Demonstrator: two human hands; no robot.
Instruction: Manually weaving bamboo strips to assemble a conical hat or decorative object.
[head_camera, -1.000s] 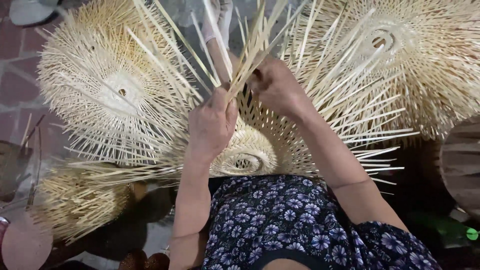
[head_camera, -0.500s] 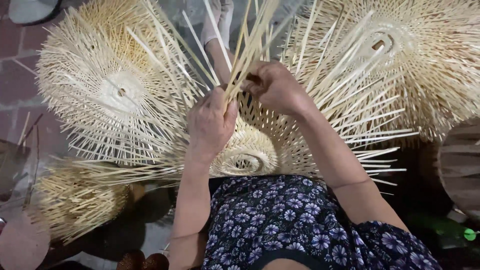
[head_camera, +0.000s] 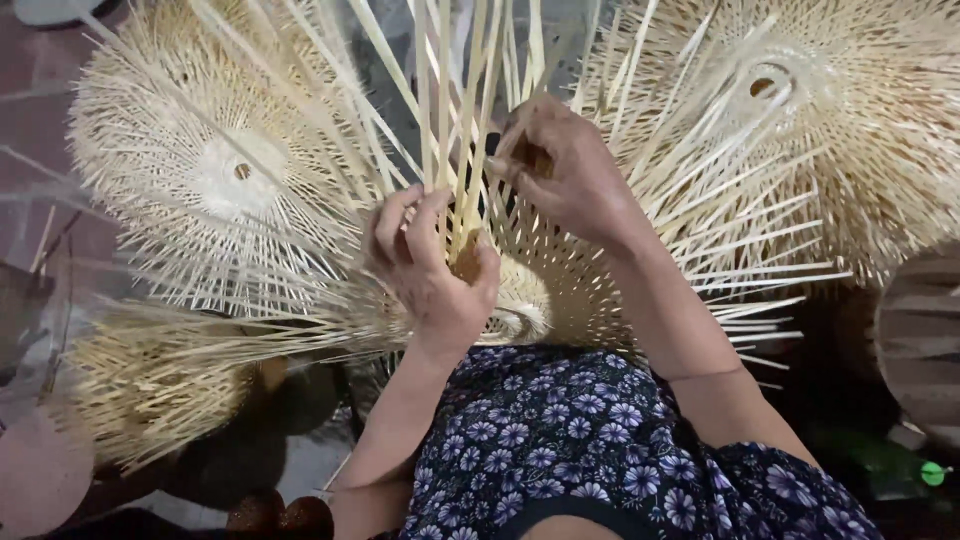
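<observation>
Landmark: half-woven bamboo piece in the person's lap, its pale woven centre just above the floral garment; all places below are given relative to it.
Far left, low: loose bundle of bamboo splints, lying beside and below the landmark, fanned towards the left edge.
Upper left: finished round woven piece, flat, with a small hole at its hub, well left of the landmark's centre.
Left hand: clenched around several upright splints, thumb and fingers closed on them, directly over the landmark's centre.
Upright splints: rise from the landmark between the two hands, slightly fanned, running out of the top of the view.
Right hand: pinching splints between thumb and fingertips, just above and right of the left hand; exact number of splints not resolvable.
Upper right: second round woven piece, hub hole visible, behind the landmark's free rays.
Below: floral garment, dark blue, touching the landmark's lower edge.
</observation>
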